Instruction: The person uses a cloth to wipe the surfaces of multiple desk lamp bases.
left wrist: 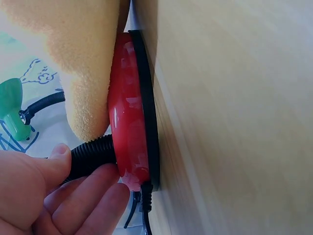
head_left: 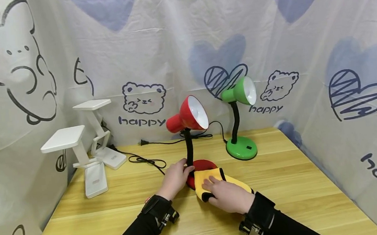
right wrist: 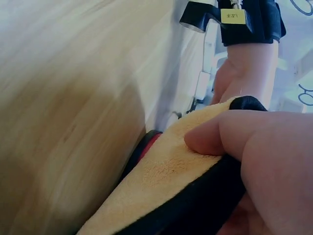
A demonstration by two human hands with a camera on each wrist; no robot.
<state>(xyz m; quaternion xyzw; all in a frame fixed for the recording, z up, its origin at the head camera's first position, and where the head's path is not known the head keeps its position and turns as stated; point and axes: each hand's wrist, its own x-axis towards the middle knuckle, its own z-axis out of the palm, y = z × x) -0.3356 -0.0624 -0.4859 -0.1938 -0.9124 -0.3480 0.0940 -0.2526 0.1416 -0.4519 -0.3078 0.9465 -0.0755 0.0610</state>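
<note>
A red desk lamp (head_left: 186, 118) with a black flexible neck (left wrist: 93, 152) stands upright on the table. My left hand (head_left: 175, 179) grips that neck low down, thumb on one side and fingers on the other, just above the round red base (left wrist: 128, 103). Over the base's near right part lies a yellow cloth (right wrist: 171, 169) with black edging, hiding some of it. My right hand (head_left: 230, 196) holds the cloth against the base, thumb (right wrist: 205, 139) on one face and fingers on the other. Its fingertips are partly hidden in the right wrist view.
A green desk lamp (head_left: 241, 148) stands behind, to the right. Two white folding lamps (head_left: 95, 179) stand at the left. Black cords with a plug (head_left: 144, 142) lie along the back of the wooden table (head_left: 286, 199). Printed fabric (head_left: 167, 50) hangs around three sides.
</note>
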